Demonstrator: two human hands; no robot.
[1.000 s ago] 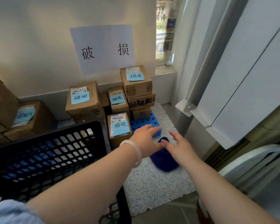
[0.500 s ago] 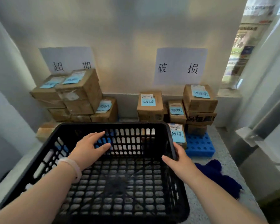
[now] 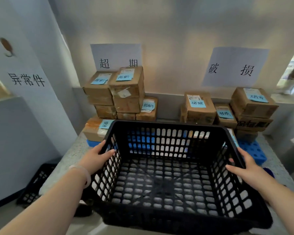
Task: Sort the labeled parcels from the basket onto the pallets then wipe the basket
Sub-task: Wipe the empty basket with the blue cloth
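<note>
A black lattice basket (image 3: 165, 128) with nothing inside fills the middle of the view. My left hand (image 3: 97, 157) grips its left rim, thumb over the top edge. My right hand (image 3: 244, 168) grips the right rim the same way. Behind the basket, cardboard parcels with blue notes are stacked in two groups: a left stack (image 3: 122, 94) under one wall sign and a right stack (image 3: 227, 107) under another. Blue pallets (image 3: 252, 150) show beneath them. A sliver of the dark blue cloth (image 3: 270, 172) peeks out past my right wrist.
A second black basket (image 3: 36, 182) lies on the floor at the lower left beside a white partition (image 3: 24, 116) with printed characters. A grey wall corner stands at the far right. The speckled floor runs under the basket.
My view swung left from the blue cloth to the basket. My left hand moved from inside the basket to its left rim, and both hands now grip the rims.
</note>
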